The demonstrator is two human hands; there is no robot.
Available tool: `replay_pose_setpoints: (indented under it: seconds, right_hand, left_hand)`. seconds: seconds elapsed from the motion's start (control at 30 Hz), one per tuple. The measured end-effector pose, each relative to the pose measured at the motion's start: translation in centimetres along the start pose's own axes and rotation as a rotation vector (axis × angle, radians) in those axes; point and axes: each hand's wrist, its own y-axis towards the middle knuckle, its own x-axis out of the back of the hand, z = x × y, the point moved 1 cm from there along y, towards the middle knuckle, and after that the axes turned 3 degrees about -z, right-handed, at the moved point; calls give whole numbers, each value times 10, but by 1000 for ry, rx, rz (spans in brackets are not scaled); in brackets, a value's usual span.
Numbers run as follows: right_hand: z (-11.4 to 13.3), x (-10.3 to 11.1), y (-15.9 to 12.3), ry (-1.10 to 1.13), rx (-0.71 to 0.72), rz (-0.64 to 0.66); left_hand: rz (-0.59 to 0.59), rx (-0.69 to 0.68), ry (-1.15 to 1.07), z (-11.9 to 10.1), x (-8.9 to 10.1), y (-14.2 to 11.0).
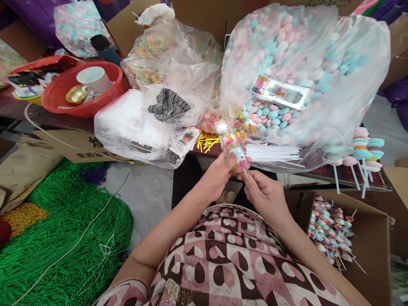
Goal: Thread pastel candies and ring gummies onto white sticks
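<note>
In the head view, a wrapped candy skewer [230, 142] in a printed clear sleeve slants up and away from me. My left hand [221, 172] is closed around its lower part, thumb lying along the wrapper. At the bottom end, where the white stick comes out, my right hand [263, 189] pinches the stick and the sleeve's edge. Just beyond lie gold twist ties [207, 141] and loose gummy candies [244, 127]. White sticks [274, 152] rest in a bundle right of the skewer.
A big bag of pastel candies [306, 51] carries a stack of printed sleeves [279, 91]. Unwrapped skewers [361, 148] overhang the table's right edge. Below, a carton [369, 238] holds wrapped skewers. A red basket [108, 100] and green bead strands [73, 221] are at left.
</note>
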Motion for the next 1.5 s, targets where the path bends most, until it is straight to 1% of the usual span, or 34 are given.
replay_pose_setpoints:
  seconds: [0.07,0.17,0.33,0.43,0.6,0.67,0.7,0.8,0.83,0.87,0.9,0.93,0.97,1.0,1.03,1.07,1.1,1.13,1.17,1.2,1.27,1.3,1.37,1.5]
  right_hand:
    - [-2,-3,-1,29,-14,19]
    - [-4,-5,-2,40,-19,35]
    - [-4,-8,-2,60,-34,8]
    - [-2,-11,-2,66,-43,-1]
    - [-3,-14,-2,134,-69,12]
    - [-5,-10,0,141,-94,35]
    - [-5,-6,1,140,-96,68]
    - [-7,14,8,91,-69,214]
    - [-7,22,11,81,-59,226]
    - [-7,30,16,97,-54,187]
    - [-7,37,20,146,-55,109]
    - [-7,41,25,221,-66,26]
    - [-6,43,30,319,-84,-30]
    - [-5,42,35,428,-111,-32]
    - [-3,37,39,536,-143,17]
    - [-1,31,42,633,-179,101]
    - [1,23,44,719,-211,187]
    - [3,15,46,791,-238,244]
    - [4,7,47,847,-262,259]
    - [4,1,48,891,-283,239]
    - [2,-9,48,953,-319,154]
    - [1,-12,48,970,-327,112]
    - [-1,-16,49,975,-319,48]
    - [-2,-20,51,937,-276,-71]
  left_hand:
    - [-3,53,-79,0,-4,3]
    - [-36,78,-128,2,-7,4]
    - [-30,71,-126,10,-8,2]
    - [-47,108,-137,12,-8,1]
    - [-6,163,-105,15,-8,2]
    - [5,171,-91,17,-7,3]
    - [19,177,-91,17,-6,3]
    - [47,160,-100,13,-2,1]
    - [48,143,-99,10,-1,0]
    - [57,135,-97,7,1,-2]
    - [78,143,-103,4,2,-5]
    - [130,179,-118,3,2,-7]
    - [210,241,-142,2,2,-10]
    - [306,318,-172,2,1,-12]
    - [400,390,-204,2,0,-14]
    - [479,443,-232,3,-1,-16]
    - [532,474,-252,4,-1,-16]
    - [557,486,-261,4,-1,-16]
    - [556,480,-259,5,-1,-16]
    - [539,463,-238,5,0,-15]
    - [470,399,-140,4,4,-14]
    - [425,353,-57,4,6,-13]
    - [323,236,187,2,10,-12]
    - [61,-25,811,-1,16,-10]
